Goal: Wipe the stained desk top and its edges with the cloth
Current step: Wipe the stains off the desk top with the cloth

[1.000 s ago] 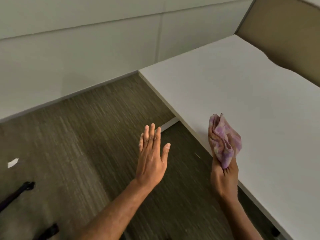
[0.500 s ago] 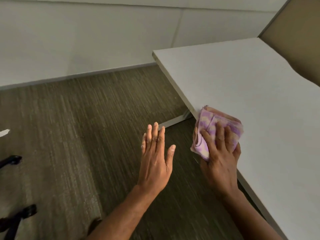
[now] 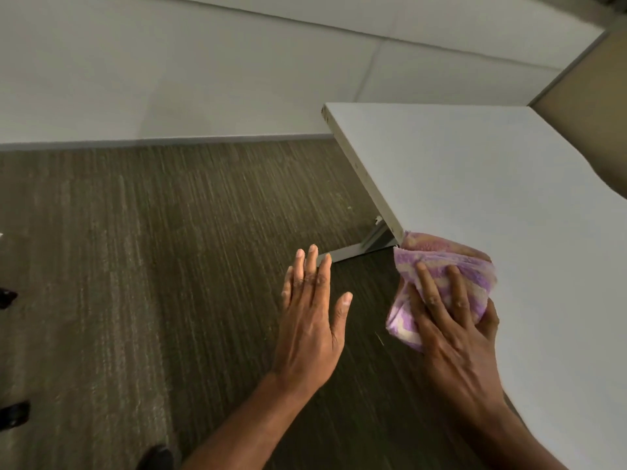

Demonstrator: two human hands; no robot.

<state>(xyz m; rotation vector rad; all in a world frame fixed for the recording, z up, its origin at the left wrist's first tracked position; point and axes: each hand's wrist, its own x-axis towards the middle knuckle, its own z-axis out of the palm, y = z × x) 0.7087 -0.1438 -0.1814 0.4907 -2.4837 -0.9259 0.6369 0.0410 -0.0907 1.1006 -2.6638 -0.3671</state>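
At the desk edge (image 3: 362, 171), right hand (image 3: 456, 340) fingers (image 3: 430, 287) grip cloth (image 3: 448, 261).

Left hand (image 3: 307, 320) and right hand (image 3: 454, 340), both bare, in shot.
Short, neat nails on the left one, creased knuckles too; raised tendons cross the back of the right, and both forearms (image 3: 244, 432) come up bare from the bottom edge.

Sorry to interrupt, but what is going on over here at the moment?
A person is wiping a white desk. The right hand holds a purple cloth against the desk's left edge, the cloth lapping over from the top down the side. The left hand hovers open above the carpet, holding nothing. Most of the edge further along is not yet covered by the cloth.
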